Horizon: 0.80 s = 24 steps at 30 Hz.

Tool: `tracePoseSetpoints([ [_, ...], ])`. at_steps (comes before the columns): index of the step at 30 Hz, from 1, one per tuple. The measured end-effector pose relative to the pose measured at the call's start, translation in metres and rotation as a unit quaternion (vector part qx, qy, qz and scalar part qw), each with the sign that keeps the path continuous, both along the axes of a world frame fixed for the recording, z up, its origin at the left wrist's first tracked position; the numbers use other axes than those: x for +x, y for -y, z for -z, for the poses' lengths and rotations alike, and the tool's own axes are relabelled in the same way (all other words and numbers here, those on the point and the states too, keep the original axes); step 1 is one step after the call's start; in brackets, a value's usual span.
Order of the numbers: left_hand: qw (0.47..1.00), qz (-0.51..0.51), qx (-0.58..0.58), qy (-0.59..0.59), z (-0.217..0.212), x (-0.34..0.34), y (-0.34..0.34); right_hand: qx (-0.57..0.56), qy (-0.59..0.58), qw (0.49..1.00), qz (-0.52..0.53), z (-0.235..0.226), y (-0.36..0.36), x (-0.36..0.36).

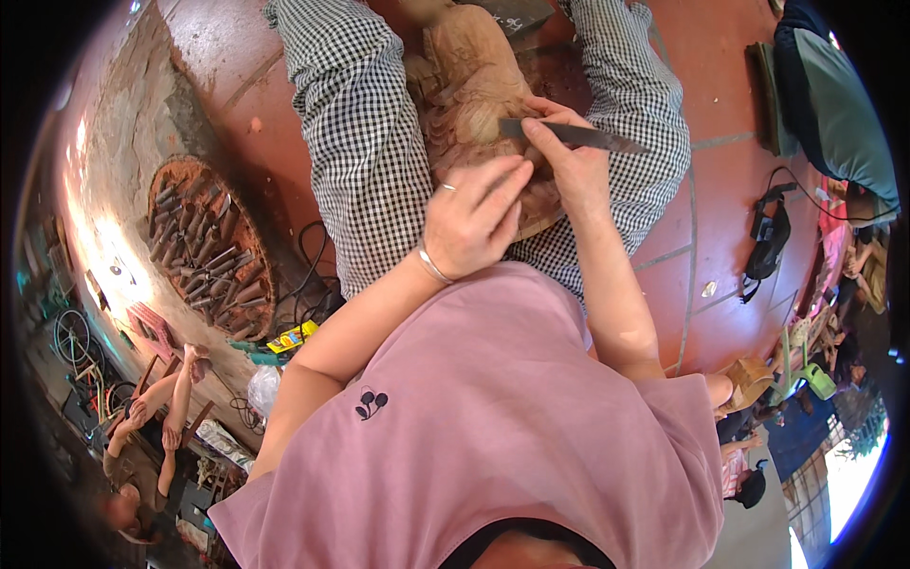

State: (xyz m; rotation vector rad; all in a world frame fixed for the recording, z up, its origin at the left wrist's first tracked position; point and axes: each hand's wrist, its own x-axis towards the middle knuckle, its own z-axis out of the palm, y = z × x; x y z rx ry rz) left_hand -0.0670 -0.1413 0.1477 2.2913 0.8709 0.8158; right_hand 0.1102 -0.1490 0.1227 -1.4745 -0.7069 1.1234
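Observation:
A carved wooden figure point(474, 62) with folded-drapery detail lies between my legs, its carved lower part beneath my hands. My right hand point(572, 156) grips a flat, dark grey, tapered blade-like tool point(597, 139), thumb on top. The tool's broad end is at the carving, and its point reaches over my right thigh. Close beside it, my left hand point(474, 213), wearing a ring and a bangle, hovers over or rests on the wood; I cannot tell which. Its fingers are stretched and partly apart, with nothing visible in them.
A round shallow basket point(156, 175) of several chisels stands on the left. Near it lie a yellow package point(292, 338) and dark cables point(308, 261). On the red tile floor point(720, 104) at right lies a black strapped item point(766, 237). Other people sit at both edges.

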Motion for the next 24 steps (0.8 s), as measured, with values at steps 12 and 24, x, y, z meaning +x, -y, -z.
tracePoseSetpoints([
  [12, 0.991, 0.018, -0.128, 0.016, 0.007, 0.005, 0.018, -0.001, 0.079, 0.992, -0.099, -0.004, 0.001, 0.008],
  [24, 0.98, 0.06, -0.187, -0.035, 0.0, 0.035, -0.006, -0.031, -0.012, 0.993, -0.111, 0.008, -0.013, 0.026],
])
